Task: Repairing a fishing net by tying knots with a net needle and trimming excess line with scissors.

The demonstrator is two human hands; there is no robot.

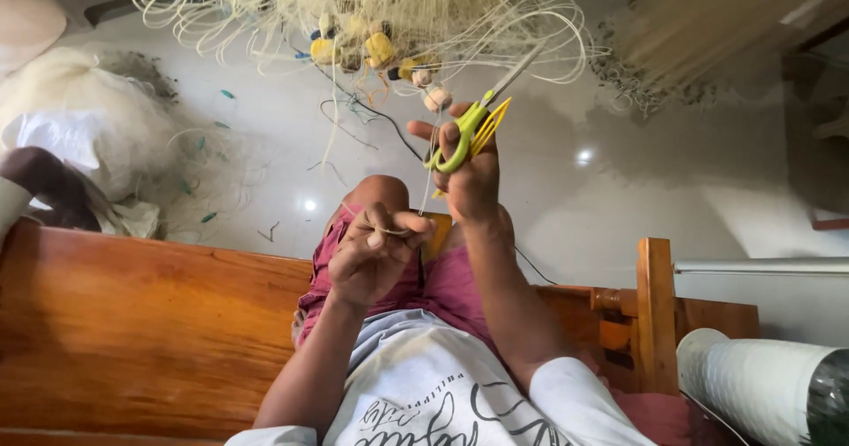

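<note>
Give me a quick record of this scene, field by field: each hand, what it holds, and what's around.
Right hand: raised, gripping green-handled scissors
Left hand: pinching a thin line
Overhead: tangled fishing net with yellow floats
Seat: wooden bench
Floor: pale tiles, net pile

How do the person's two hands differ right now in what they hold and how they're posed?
The right hand is raised higher and grips green-and-yellow scissors, blades pointing toward the pale fishing net; the left hand sits lower, near the knee, and holds no tool. The left hand's fingers are curled, pinching a thin pale line; the right hand's fingers pass through the scissor handles. Both are bare and held in front of the body.
</note>
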